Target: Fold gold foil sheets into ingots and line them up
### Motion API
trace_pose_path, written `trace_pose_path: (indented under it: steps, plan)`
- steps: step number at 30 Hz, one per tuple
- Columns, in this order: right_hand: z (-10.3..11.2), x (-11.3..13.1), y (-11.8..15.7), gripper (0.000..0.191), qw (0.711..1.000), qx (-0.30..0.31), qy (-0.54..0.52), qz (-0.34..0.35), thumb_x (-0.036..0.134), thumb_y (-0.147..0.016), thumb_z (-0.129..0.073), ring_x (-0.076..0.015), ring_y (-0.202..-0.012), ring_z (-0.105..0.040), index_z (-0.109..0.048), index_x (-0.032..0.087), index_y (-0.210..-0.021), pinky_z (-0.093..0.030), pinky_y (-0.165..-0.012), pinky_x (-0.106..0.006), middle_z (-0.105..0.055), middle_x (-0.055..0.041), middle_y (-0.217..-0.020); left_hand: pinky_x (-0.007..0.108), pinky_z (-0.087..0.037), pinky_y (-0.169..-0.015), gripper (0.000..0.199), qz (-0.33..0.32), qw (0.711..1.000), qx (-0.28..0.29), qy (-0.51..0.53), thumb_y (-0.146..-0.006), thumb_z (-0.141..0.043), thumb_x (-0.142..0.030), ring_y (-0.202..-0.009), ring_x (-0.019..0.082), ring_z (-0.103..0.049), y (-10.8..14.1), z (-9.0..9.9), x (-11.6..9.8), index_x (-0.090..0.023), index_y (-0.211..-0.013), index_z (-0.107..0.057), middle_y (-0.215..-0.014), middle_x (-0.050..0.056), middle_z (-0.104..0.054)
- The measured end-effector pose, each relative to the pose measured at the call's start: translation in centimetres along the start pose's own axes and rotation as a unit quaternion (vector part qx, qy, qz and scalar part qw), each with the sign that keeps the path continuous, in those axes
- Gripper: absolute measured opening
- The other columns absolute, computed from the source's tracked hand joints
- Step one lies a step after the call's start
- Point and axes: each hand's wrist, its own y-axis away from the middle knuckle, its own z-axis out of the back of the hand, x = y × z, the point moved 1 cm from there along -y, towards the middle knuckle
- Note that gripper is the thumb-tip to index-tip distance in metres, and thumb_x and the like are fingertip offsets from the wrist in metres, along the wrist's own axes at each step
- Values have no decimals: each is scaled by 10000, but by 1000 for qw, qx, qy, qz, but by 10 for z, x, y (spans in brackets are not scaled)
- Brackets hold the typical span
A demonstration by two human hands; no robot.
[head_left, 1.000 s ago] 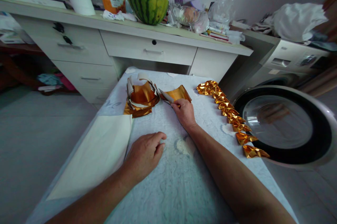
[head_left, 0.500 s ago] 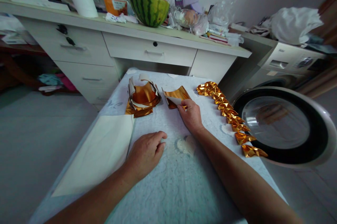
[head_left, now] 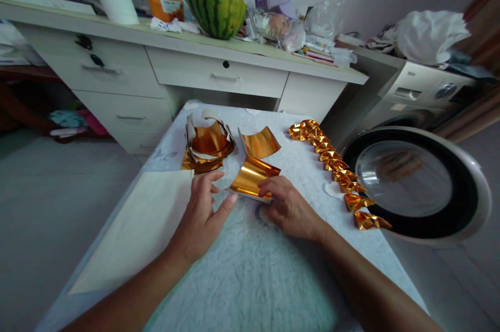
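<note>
My right hand (head_left: pixel 291 207) grips the right end of a curved sheet of gold foil paper (head_left: pixel 250 175), thumb below and fingers on top. Just left of that sheet, my left hand (head_left: pixel 205 212) has its thumb and fingers spread, with nothing held. Behind the held sheet lies another curled gold sheet (head_left: pixel 261 142). A stack of curled gold sheets (head_left: pixel 209 139) with pale undersides sits at the back left. Folded gold foil pieces (head_left: pixel 332 157) form a row along the table's right side.
A large white paper sheet (head_left: pixel 136 228) covers the left part of the cloth-covered table (head_left: pixel 250 275). Behind stands a white desk with drawers (head_left: pixel 219 74), bearing a cut watermelon (head_left: pixel 214 9). An open washing machine door (head_left: pixel 414 186) is close to the right edge.
My right hand has drawn one gold sheet toward me, off another that stays behind. My left hand has moved forward and opened its fingers beside the sheet.
</note>
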Motion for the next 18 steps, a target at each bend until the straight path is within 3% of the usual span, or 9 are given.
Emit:
trace_pose_path:
  steps: [3, 5, 8, 11, 15, 18]
  plan:
    - [7, 0, 1, 401, 999, -34, -28, 0, 14, -578, -459, -220, -1009, -545, -577, 203, -911, -423, -922, -387, -618, -53, -1019, 418, -460, -943, 347, -17, 1000, -3, 1, -943, -441, -458, -1099, 221, -497, -2, 2, 0, -246, -1216, -474, -1220, 63, -440]
    - [7, -9, 0, 338, 991, -125, 5, -44, 57, -654, -472, -232, -981, -532, -570, 195, -946, -429, -900, -405, -605, -67, -994, 451, -401, -1029, 318, -33, 999, 12, -4, -961, -407, -446, -1167, 233, -469, -4, 1, 0, -251, -1187, -516, -1207, 58, -457]
    - [1, -28, -3, 354, 953, -253, 79, -146, 162, -743, -551, -266, -996, -513, -548, 149, -1096, -440, -876, -430, -581, -126, -1064, 465, -359, -1068, 297, -60, 997, 37, -24, -970, -395, -424, -1198, 239, -458, -6, 1, 0, -248, -1136, -567, -1186, 55, -491]
    - [-7, -44, -8, 438, 952, -229, 73, -188, 235, -747, -632, -274, -1008, -527, -551, 146, -1168, -431, -904, -444, -594, -143, -1136, 458, -378, -1039, 271, -72, 994, 66, -51, -967, -411, -402, -1157, 239, -490, -7, 1, -1, -235, -1048, -608, -1141, 49, -539]
    - [-10, -51, -12, 101, 969, -171, 22, -179, 233, -816, -578, -212, -877, -578, -660, 202, -866, -444, -847, -364, -654, -56, -896, 414, -436, -967, 262, -69, 992, 84, -67, -954, -428, -361, -1075, 225, -547, -6, 1, -1, -212, -886, -632, -1075, 46, -573]
    - [-8, -50, -12, 112, 961, -187, -59, -193, 268, -823, -574, -179, -772, -583, -659, 199, -796, -455, -743, -306, -655, -33, -810, 378, -474, -902, 166, -52, 993, 87, -64, -898, -505, -295, -1004, 208, -585, -6, -1, 1, -198, -796, -594, -1035, 43, -581]
